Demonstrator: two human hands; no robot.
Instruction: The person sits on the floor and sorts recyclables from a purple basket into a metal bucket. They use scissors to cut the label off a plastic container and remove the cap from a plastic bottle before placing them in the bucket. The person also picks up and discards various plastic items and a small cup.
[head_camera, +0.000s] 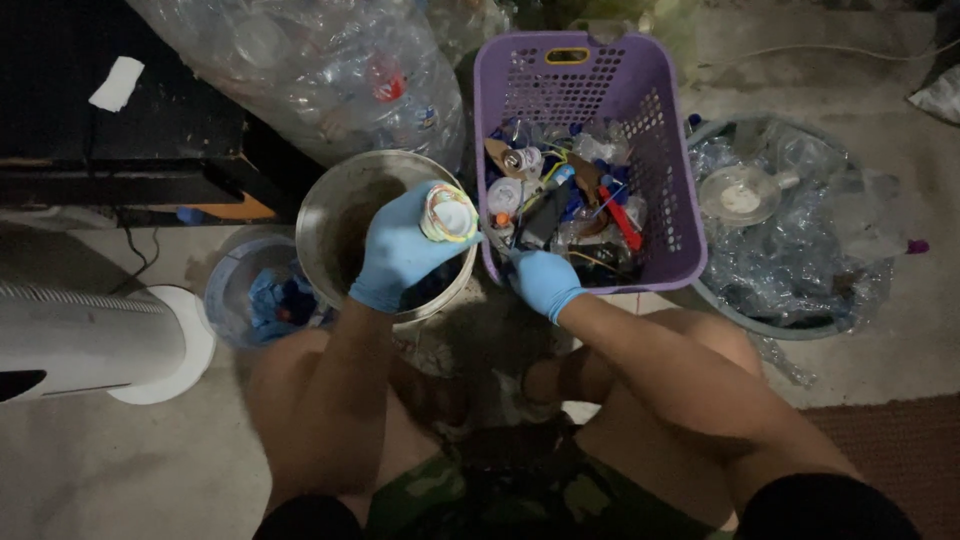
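Blue gloves cover both hands. The left hand (400, 250) is wrapped around a small clear bottle (447, 213) with a crumpled, colourful label, holding it tilted over the mouth of a metal bucket (325, 205); the fingers are curled tight around its body. The bottle sits at about eleven o'clock from the person's knees, just beside the near left corner of the purple basket (655, 130). The right hand (540, 280) rests at the basket's near rim, at about twelve o'clock, fingers drawn together on something dark and thin, though I cannot tell what it pinches.

The bottle looks light, thin-walled and easy to dent, so a grip around the middle, where the label gives some friction, seems surest; the bare plastic would likely slip in a glove. Squeezing hard would probably crush it.

The basket holds a jumble of caps, small bottles, a red-handled tool (622, 218) and wires. At three o'clock from the basket lies a round tub (720, 305) heaped with clear crushed plastic. At nine o'clock from the bucket stands a smaller bucket of blue caps (270, 300), and beyond it a white fan base (150, 345). A big clear sack of bottles (320, 70) lies at twelve o'clock above the bucket, on the concrete floor.
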